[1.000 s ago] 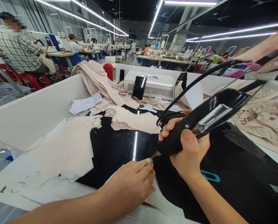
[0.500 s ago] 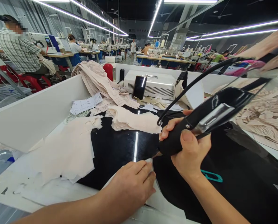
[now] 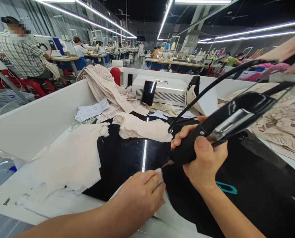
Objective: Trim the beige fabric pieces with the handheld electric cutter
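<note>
In my right hand (image 3: pixel 206 158) is a black hand-held electric cutter (image 3: pixel 226 119) with a silver lever and a black cord. My fingers wrap around its handle, which slants down to the left. Its narrow metal tip (image 3: pixel 168 162) is close beside my left fingertips, just above the black work surface (image 3: pixel 127 155); whether it touches anything is unclear. My left hand (image 3: pixel 139 195) is closed over a pale, curved-edged piece (image 3: pixel 177 215), fingers pressed together at its narrow end. My palm hides much of that piece. A teal loop-shaped handle (image 3: pixel 228 188) lies right of my right wrist.
Stacked cream fabric pieces (image 3: pixel 142 127) and a broader stack (image 3: pixel 73 155) lie left and ahead. A phone (image 3: pixel 148 92) leans on a white vented box (image 3: pixel 167 89). Cream cloth (image 3: pixel 283 122) is heaped at right. A white side board (image 3: pixel 38 119) borders the left.
The cutter and my right hand have shifted very slightly to the right. My left hand stays in place on the pale piece.
</note>
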`<state>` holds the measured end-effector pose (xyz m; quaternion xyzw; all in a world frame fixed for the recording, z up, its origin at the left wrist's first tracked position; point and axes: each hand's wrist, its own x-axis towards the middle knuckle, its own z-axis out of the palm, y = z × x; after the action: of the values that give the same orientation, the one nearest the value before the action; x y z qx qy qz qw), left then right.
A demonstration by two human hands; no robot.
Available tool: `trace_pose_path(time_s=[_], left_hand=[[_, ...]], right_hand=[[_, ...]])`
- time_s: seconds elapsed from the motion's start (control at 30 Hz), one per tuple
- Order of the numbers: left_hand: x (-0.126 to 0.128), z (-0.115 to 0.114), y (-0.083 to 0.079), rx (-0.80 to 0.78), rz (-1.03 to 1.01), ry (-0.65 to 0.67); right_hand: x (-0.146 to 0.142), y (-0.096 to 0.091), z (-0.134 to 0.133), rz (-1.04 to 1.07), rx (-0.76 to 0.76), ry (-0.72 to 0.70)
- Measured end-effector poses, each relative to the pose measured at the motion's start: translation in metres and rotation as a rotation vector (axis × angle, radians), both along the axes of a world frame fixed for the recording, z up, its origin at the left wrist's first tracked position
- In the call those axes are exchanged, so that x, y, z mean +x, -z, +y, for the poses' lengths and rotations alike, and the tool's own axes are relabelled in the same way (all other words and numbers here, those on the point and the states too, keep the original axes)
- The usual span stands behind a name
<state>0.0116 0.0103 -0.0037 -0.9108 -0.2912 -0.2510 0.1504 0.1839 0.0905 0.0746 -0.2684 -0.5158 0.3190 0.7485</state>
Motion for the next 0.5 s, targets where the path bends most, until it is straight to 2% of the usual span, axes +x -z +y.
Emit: trace_pose_path(time_s=[0.2, 0.5], left_hand=[[0.0024, 0.0001, -0.001, 0.066, -0.018, -0.01], [0.0023, 0.0005, 0.0013, 0.043, -0.044, -0.007]], right_hand=[[0.0018, -0.0025, -0.002, 0.033, 0.008, -0.013], [-0.0017, 0.0025, -0.0034, 0.022, 0.003, -0.018]])
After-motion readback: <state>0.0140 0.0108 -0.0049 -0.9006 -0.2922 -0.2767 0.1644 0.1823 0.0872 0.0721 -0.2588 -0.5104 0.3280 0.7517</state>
